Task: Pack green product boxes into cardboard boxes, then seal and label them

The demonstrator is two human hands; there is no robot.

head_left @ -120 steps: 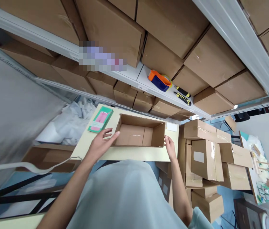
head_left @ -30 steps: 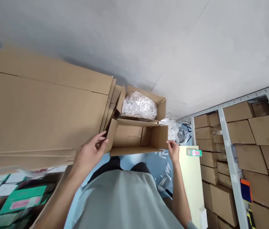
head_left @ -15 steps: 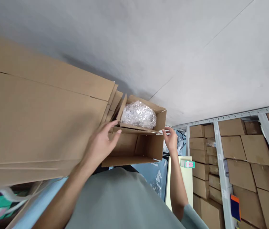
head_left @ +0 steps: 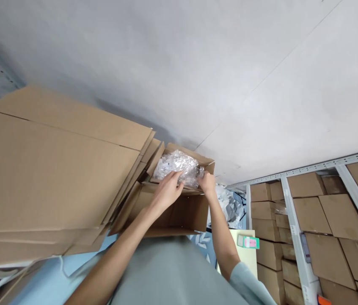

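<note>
1. One clear plastic bundle point(head_left: 177, 163) sits inside the far carton point(head_left: 202, 160).
2. Six o'clock: left hand point(head_left: 168, 190), fingers loosely parted over it, contact unclear.
3. Four o'clock: right hand point(head_left: 207, 183), fingers narrow, pinching its plastic.
4. Nine o'clock: flattened cardboard stack point(head_left: 55, 173).

We are seeing plain brown on the flattened cartons point(head_left: 58, 178) and open box point(head_left: 198, 212), and clear, silvery glints on the plastic wrap point(head_left: 174, 163). We are wearing a plain grey-green shirt point(head_left: 172, 275). Beyond, we are noticing a pale yellow bench point(head_left: 238, 262), a green-and-pink packet point(head_left: 250, 242), a blue floor point(head_left: 39, 288) and a grey wall point(head_left: 198, 84).
</note>
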